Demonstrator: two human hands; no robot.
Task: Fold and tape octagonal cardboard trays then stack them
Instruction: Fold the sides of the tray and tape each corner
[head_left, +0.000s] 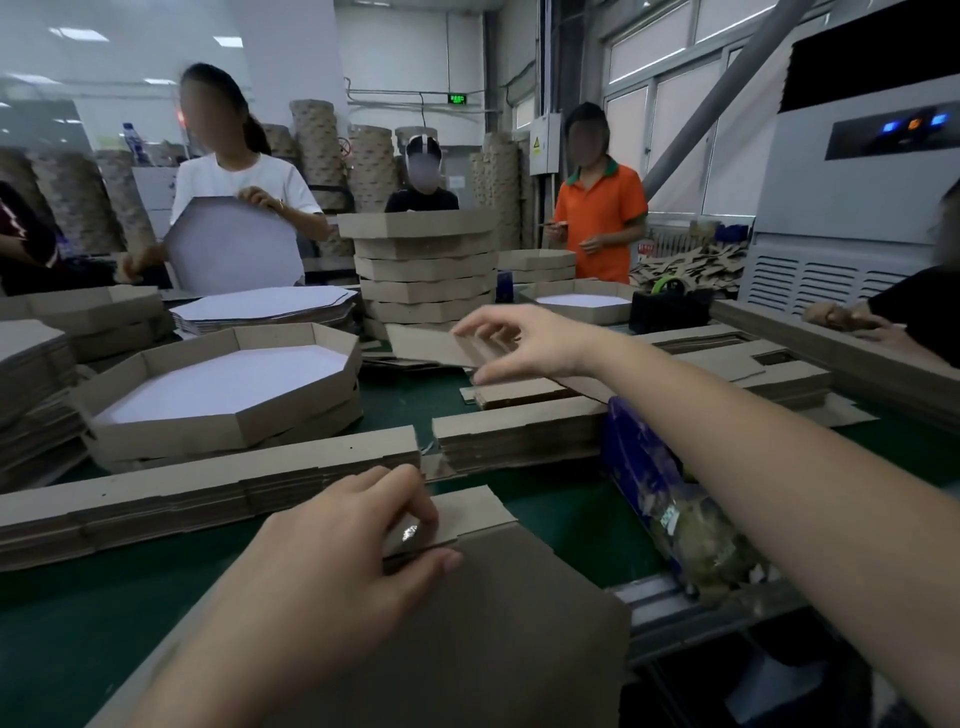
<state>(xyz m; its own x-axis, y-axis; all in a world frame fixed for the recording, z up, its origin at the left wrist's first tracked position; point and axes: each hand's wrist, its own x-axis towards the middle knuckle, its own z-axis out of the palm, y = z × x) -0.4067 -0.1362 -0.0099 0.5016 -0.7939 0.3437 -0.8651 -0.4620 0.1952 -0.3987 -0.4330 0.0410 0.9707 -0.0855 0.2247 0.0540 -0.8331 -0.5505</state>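
Green workshop bench (545, 514) lay crowded with cardboard. Nearest, the left hand (332, 551) pinched a tab of a flat brown cardboard tray blank (493, 623) between thumb and fingers (410, 488). Beyond, the right hand (524, 343) stretched forward, fingers pinching the edge of a brown cardboard strip (431, 345). Farther left sat a folded white-floored octagonal tray (291, 410); behind it, a tall stack of finished trays (426, 270). The blank looked light, stiff, easily creased: best held by edges.

Close head-worn view down onto cardboard (493, 623)
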